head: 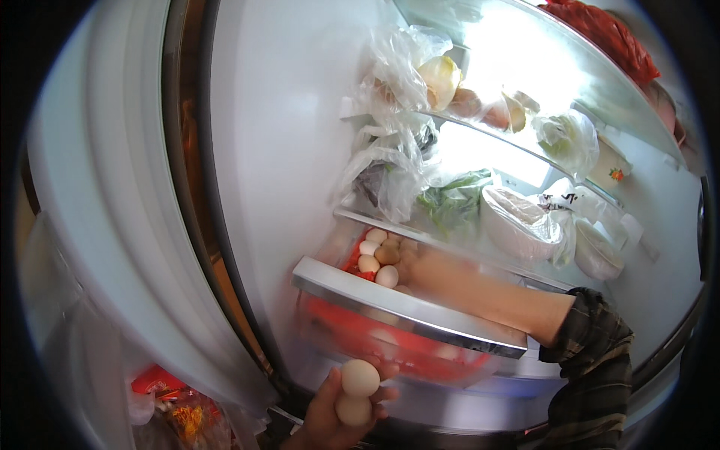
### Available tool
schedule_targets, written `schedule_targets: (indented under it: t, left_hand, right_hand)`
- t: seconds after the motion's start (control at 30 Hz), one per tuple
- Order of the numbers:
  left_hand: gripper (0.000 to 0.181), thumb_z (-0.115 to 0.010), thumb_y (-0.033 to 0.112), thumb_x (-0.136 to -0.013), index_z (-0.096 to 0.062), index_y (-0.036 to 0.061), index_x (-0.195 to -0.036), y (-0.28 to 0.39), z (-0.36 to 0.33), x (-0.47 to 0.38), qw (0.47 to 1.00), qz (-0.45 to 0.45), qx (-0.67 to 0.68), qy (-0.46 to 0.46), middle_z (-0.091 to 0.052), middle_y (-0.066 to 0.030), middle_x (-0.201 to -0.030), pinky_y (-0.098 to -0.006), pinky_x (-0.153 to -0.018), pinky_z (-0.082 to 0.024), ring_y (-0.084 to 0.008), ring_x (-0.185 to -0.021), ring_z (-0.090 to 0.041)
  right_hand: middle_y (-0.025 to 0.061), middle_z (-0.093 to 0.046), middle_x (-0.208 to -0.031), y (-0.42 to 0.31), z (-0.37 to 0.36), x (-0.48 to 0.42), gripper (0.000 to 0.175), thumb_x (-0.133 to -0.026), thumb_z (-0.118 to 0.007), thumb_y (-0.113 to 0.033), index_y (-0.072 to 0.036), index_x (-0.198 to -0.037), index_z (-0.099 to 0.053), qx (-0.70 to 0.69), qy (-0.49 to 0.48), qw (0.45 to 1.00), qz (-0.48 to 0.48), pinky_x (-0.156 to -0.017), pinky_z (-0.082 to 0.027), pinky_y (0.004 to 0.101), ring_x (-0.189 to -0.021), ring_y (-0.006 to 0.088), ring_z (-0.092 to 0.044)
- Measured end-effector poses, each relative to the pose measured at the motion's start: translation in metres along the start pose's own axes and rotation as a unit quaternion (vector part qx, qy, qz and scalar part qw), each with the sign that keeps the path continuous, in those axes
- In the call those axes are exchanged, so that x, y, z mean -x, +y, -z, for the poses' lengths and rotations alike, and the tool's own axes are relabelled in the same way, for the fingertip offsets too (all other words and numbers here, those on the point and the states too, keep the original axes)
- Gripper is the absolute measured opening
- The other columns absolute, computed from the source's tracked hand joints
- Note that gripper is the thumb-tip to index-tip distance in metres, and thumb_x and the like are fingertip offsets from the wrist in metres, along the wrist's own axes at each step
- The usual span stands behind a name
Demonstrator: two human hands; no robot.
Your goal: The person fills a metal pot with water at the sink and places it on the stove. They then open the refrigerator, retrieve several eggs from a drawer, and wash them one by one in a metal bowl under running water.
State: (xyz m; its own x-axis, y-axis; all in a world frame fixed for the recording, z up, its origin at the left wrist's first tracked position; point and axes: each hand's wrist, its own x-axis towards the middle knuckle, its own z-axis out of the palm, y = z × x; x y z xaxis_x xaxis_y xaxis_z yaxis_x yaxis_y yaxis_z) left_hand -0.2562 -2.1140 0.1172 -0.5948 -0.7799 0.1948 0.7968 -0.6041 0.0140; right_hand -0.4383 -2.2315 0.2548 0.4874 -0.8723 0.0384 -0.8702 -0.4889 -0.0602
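Two pale eggs [360, 378] rest in my left hand [332, 408], which is below the front of a pulled-out clear refrigerator drawer [410, 306]. My right arm, in a rolled plaid sleeve, reaches over the drawer's front rim into it. At its end my right hand [416, 261] is blurred and partly hidden by the shelf edge, among the eggs; whether it grips one does not show. White and brown eggs [387, 254] lie in the drawer on red plastic [351, 261], which also shows through the clear front.
Above the drawer, glass shelves hold bagged leafy greens [455, 197], a plastic-wrapped bowl [520, 225], bagged vegetables [441, 81] and a cup [607, 163]. A red bag [604, 39] is at the upper right. The open refrigerator door [124, 197] stands at left, with packaged items [188, 413] below.
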Motion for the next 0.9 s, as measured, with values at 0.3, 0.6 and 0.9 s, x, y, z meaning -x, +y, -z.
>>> schedule_targets:
  t: [0.3,0.6,0.9]
  left_hand:
    - [0.054,-0.036,0.051,-0.092,-0.040,0.0098,-0.127,-0.003,-0.012,-0.001,0.998,0.001,0.035,-0.055,-0.021,-0.0151,-0.145,-0.0425,-0.089,-0.049,-0.0285,-0.131,-0.030]
    - [0.051,-0.043,0.052,-0.089,-0.048,0.0129,-0.121,-0.011,-0.028,0.001,0.997,-0.021,-0.060,-0.033,-0.015,-0.0162,-0.147,-0.0474,-0.094,-0.044,-0.0286,-0.137,-0.014]
    - [0.055,-0.046,0.063,-0.082,-0.053,0.0213,-0.117,-0.017,-0.044,0.001,0.985,-0.037,-0.168,-0.008,-0.018,-0.0184,-0.146,-0.0593,-0.101,-0.030,-0.0368,-0.135,-0.015]
  right_hand:
    - [0.0180,-0.058,-0.101,0.012,0.030,0.043,0.038,-0.083,-0.055,-0.004,-0.003,-0.120,-0.047,-0.174,-0.040,0.984,0.002,-0.080,-0.045,0.0360,-0.095,0.0277,-0.056]
    - [0.0098,-0.055,-0.111,0.014,0.055,0.083,0.043,-0.086,-0.055,-0.005,-0.002,-0.127,-0.041,-0.445,0.024,0.893,0.057,-0.082,-0.046,0.0244,-0.095,0.0131,-0.053]
    - [0.0083,-0.058,-0.102,-0.038,0.057,0.123,0.049,-0.084,-0.059,-0.007,-0.009,-0.129,-0.041,-0.296,0.018,0.944,0.146,-0.072,-0.047,0.0278,-0.084,0.0151,-0.055]
